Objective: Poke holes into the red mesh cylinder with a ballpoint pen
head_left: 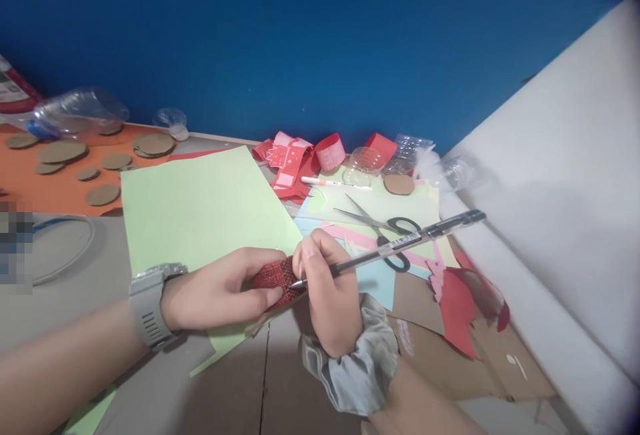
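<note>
Between the thumb and fingers of my left hand (pixel 215 291) is a small red piece (pixel 275 276) covered in a dense dark pattern; I cannot tell whether it is paper or cloth. My right hand (pixel 327 295) is closed around a black pen (pixel 400 245) with a clear barrel. The pen's metal tip meets the red piece near its right part, and the right fingers rest close to that edge. Under my left hand lies a light green sheet (pixel 200 208). Black-handled scissors (pixel 377 225) lie half open behind the pen, partly covered by it.
Cardboard discs (pixel 63 151) lie on orange paper (pixel 30 198) at left, beside a plastic bottle (pixel 83 111). Red paper strips (pixel 290 161), a white marker (pixel 335 183) and clear plastic pieces (pixel 363 165) sit along the blue wall (pixel 300 41). Red scraps (pixel 457 308) lie on cardboard at right.
</note>
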The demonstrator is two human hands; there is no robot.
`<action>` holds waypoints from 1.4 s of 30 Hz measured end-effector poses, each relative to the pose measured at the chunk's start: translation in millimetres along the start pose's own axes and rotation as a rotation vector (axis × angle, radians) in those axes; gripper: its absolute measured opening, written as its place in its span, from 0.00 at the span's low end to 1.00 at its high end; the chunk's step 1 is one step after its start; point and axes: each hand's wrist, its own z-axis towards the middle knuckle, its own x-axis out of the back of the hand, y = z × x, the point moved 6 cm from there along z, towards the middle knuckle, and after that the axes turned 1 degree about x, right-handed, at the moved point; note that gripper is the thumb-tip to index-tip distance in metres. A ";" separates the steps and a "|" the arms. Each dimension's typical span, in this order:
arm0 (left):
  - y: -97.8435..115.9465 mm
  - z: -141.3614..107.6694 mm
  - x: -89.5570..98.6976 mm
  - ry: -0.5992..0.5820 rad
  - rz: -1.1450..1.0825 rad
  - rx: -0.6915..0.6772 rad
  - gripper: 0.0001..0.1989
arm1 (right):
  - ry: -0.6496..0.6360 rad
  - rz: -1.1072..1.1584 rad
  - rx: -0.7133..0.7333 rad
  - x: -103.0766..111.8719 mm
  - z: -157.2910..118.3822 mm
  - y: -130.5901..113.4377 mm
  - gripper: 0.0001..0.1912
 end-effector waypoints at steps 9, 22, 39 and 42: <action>2.7 1.4 -1.6 0.016 -0.006 0.014 0.06 | 0.015 -0.006 0.009 0.4 0.3 -2.7 0.18; 4.4 1.5 -1.7 0.028 -0.024 0.032 0.06 | 0.009 -0.013 0.009 1.8 0.3 -1.3 0.18; 7.2 1.4 -1.0 0.039 0.041 0.043 0.04 | -0.009 -0.007 0.004 0.5 0.6 -1.1 0.18; 9.3 2.5 -1.7 0.038 0.062 0.019 0.05 | 0.001 0.008 0.010 0.5 -0.4 -0.4 0.19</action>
